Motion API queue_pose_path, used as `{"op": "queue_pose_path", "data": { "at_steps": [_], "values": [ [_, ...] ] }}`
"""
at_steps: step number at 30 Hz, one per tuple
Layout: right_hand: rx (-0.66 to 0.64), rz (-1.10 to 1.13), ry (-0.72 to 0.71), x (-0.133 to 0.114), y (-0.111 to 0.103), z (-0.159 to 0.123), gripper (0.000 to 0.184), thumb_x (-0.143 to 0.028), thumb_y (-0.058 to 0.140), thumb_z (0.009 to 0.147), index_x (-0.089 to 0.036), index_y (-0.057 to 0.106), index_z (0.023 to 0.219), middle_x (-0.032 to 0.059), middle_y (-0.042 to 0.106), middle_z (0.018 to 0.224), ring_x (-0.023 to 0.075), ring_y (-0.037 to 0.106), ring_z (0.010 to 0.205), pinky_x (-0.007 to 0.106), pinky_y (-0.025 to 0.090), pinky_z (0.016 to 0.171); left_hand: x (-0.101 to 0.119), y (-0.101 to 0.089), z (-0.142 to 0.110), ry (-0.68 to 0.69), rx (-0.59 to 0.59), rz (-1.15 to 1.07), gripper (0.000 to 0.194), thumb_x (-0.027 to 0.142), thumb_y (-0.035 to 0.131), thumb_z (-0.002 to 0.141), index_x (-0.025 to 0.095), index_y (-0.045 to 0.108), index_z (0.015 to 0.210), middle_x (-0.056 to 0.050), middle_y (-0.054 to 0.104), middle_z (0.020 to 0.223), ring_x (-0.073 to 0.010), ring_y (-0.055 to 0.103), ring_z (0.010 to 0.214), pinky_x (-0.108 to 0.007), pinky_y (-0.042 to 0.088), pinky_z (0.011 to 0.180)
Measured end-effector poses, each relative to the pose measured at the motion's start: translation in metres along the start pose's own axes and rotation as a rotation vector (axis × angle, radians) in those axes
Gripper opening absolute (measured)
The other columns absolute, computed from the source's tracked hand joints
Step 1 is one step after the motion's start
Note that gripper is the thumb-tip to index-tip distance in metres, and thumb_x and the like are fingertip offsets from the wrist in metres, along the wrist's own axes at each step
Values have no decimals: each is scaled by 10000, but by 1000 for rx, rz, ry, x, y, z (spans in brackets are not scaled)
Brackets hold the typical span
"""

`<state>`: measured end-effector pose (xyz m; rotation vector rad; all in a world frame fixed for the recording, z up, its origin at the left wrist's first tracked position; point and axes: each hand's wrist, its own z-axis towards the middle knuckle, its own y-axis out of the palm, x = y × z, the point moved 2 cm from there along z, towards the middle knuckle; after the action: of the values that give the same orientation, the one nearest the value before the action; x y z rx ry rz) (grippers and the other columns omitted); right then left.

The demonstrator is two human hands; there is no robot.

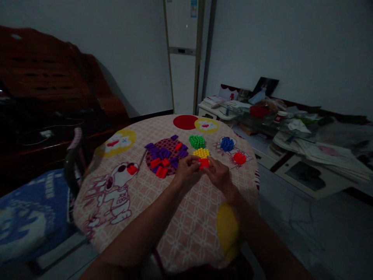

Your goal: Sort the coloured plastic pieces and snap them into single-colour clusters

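Observation:
Between the fingertips of my left hand [187,170] and my right hand [219,173] is a small red plastic toy block [204,163]. Both hands are closed on it, just in front of a cluster of yellow knobbed pieces [201,152]. Left of my left hand lie loose purple blocks [161,153] and red blocks [162,171], scattered over a dark round patch of the cloth. One red block [132,169] sits apart, further left. Behind the yellow cluster stands a green one [197,141]. Blue pieces [227,144] and red pieces [239,158] form clusters to the right.
A patterned cloth covers the round table [186,217]. A wooden bench [49,85] stands at the left, near a chair with a blue cover [32,210]. On the right a low cabinet [305,175] carries papers, bags and a red bowl [258,111]. A tall white appliance [183,81] stands behind.

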<state>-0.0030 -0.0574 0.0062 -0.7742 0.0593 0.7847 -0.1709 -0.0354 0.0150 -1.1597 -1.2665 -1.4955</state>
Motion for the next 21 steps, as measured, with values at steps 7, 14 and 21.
{"op": "queue_pose_path", "data": {
  "at_steps": [7, 14, 21],
  "values": [
    [-95, -66, -104, -3, -1, -4, 320, -396, 568, 976, -184, 656, 1199, 114, 724, 967, 236, 684, 844, 334, 534, 722, -5, 8, -4, 2, 7, -84, 382, 344, 819, 618, 141, 642, 890, -20, 694, 761, -141, 655, 662, -264, 526, 662],
    [-4, -134, 2, 8, -3, -1, 283, -335, 463, 999, -167, 687, 1036, 95, 695, 824, 202, 639, 741, 300, 480, 677, 0, 16, -6, 86, -40, 11, 344, 306, 745, 694, 135, 680, 985, -57, 714, 859, -165, 672, 770, -282, 541, 735],
    [300, -339, 459, 66, -42, -8, 303, -374, 519, 945, -163, 735, 959, 109, 715, 876, 214, 606, 798, 315, 440, 752, -5, 14, -9, 135, -78, 101, 264, 323, 735, 730, 130, 700, 907, -30, 684, 751, -140, 634, 663, -250, 505, 654]
  ]
}}
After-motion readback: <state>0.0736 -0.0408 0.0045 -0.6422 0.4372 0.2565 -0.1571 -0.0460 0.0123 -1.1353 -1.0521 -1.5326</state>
